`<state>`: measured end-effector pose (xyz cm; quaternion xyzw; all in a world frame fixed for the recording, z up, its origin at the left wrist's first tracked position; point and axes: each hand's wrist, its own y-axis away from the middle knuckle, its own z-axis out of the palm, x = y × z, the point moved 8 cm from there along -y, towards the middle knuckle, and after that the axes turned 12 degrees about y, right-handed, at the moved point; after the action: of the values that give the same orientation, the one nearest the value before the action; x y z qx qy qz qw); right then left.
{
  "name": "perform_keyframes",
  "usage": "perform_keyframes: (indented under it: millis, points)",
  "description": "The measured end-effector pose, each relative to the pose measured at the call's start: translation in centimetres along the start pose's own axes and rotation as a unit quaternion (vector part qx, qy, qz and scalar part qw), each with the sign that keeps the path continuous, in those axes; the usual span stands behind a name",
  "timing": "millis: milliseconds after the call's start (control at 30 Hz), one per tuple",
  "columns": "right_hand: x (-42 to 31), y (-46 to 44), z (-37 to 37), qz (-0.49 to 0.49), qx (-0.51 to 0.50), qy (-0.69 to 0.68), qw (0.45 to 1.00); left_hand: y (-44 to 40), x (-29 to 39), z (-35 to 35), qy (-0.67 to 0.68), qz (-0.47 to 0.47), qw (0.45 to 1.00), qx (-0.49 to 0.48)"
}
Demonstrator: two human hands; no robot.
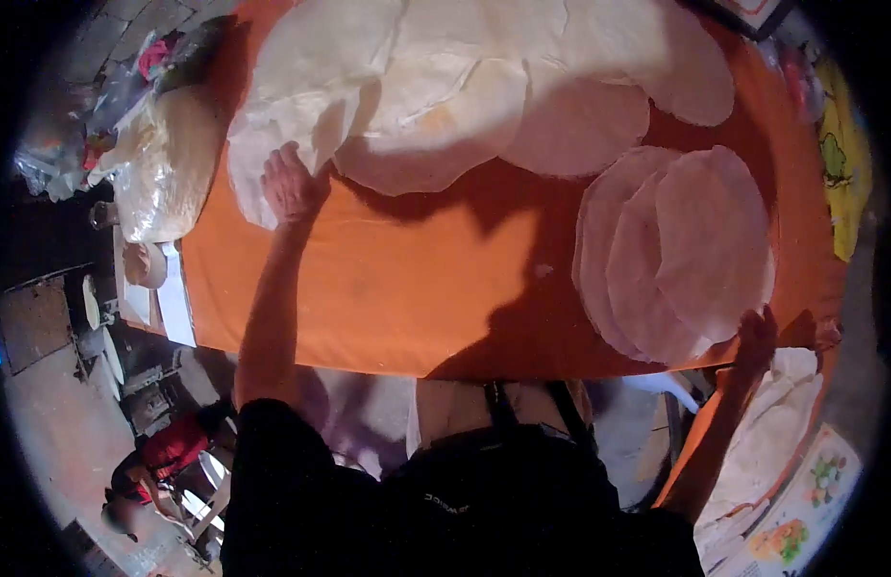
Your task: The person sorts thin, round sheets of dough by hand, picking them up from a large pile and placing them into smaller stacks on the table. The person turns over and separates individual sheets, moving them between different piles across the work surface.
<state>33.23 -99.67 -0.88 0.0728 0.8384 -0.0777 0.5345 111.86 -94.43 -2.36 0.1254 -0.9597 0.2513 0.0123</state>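
My left hand (294, 185) rests at the lower edge of a pale thin round flatbread sheet (251, 159) on the left, its fingers apart and lying on the sheet. My right hand (756, 337) is at the lower right edge of a fanned stack of round flatbread sheets (710, 240). Its fingers look closed on the rim of the stack, though shadow blurs them. More overlapping sheets (426, 125) cover the far side of the orange cloth (369, 288), some of them in shadow.
A clear plastic bag of pale sheets (176, 163) stands at the left edge beside a roll of tape (145, 265). More folded sheets (767, 423) lie at lower right, near a printed food picture (811, 500). Another person (167, 457) is at lower left.
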Motion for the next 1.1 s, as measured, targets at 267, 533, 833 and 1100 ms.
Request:
perform_keyframes:
  millis: [267,533,833,1100]
  points:
    - [-5.9,9.5,27.5,0.229,-0.312,-0.103,0.916,2.8,4.0,-3.7,0.126,0.062,0.98,-0.143]
    - [-6.7,13.9,40.5,0.148,-0.462,-0.104,0.869,12.2,19.1,-6.1,0.42,0.064,0.835,-0.349]
    - [-13.0,1.3,22.9,0.092,-0.246,0.044,0.964,-8.0,3.8,5.9,0.091,0.094,0.986,-0.099]
    - [-8.7,-5.1,0.8,-0.169,0.116,0.581,0.787,-13.0,-3.4,12.0,0.083,0.08,0.979,-0.166]
